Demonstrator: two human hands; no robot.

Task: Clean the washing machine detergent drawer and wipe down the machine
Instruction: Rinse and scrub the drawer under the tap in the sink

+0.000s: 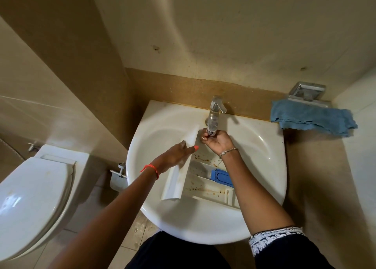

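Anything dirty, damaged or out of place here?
The detergent drawer lies in the sink, and its compartments are spattered with brown residue. The left hand holds its front panel; the right hand grips a clear bottle.

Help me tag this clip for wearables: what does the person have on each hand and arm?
The left hand has a coral-painted thumbnail and an orange-red thread at the wrist. The right hand wears a silver chain bracelet; higher up that arm, a dark sleeve ends in white patterned trim.
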